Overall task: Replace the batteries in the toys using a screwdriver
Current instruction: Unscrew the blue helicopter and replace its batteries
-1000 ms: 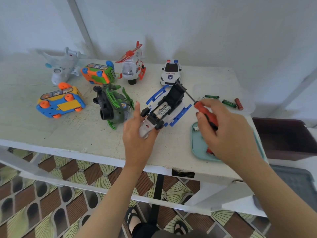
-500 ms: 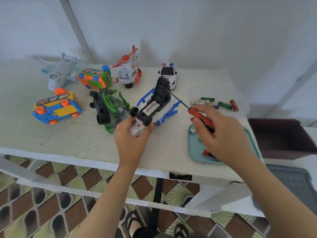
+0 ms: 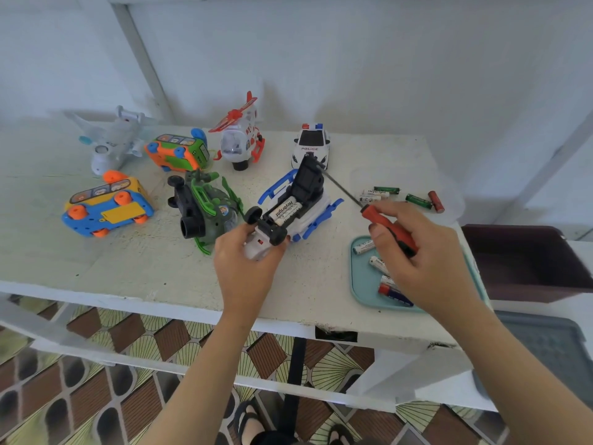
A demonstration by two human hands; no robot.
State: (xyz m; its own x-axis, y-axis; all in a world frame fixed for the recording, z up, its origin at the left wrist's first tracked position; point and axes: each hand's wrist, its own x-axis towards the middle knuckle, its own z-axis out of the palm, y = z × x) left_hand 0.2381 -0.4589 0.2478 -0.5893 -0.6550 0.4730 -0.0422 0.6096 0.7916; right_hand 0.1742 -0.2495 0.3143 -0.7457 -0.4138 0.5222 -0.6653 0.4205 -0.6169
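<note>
Spare batteries (image 3: 364,246) lie in a teal tray (image 3: 357,284) on the table (image 3: 128,261); more sit in the upturned white-and-blue toy (image 3: 317,207), its compartment open. Left hand (image 3: 247,268) fingers grip its nose; right hand (image 3: 426,268) fingers clasp the red screwdriver (image 3: 383,221). Loose batteries (image 3: 417,200) lie just behind.

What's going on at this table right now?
A person's left hand grips an upturned white and blue toy, its cover flipped up and batteries showing inside. The right hand holds a red screwdriver with its tip at the cover. More batteries lie in a teal tray and loose on the table. Six other toys sit nearby.
</note>
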